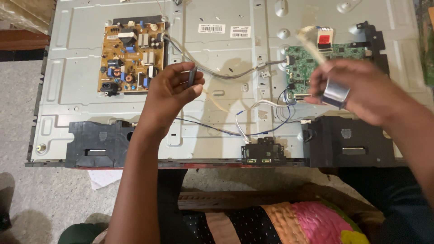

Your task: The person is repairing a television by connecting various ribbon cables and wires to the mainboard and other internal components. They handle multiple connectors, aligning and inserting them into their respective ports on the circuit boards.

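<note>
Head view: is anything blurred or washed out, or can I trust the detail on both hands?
Head view: the right hand and the flat ribbon cable it holds are motion-blurred; the left hand, pinching a small dark part, is fairly sharp; light is soft and even, with mild sheen on the metal back panel.

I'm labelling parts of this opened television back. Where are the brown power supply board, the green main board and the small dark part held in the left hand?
Brown power supply board (130, 58), head view, middle of board.
Green main board (302, 68), head view, left half.
Small dark part (191, 77), head view, its exposed edge between the left fingers.
</note>
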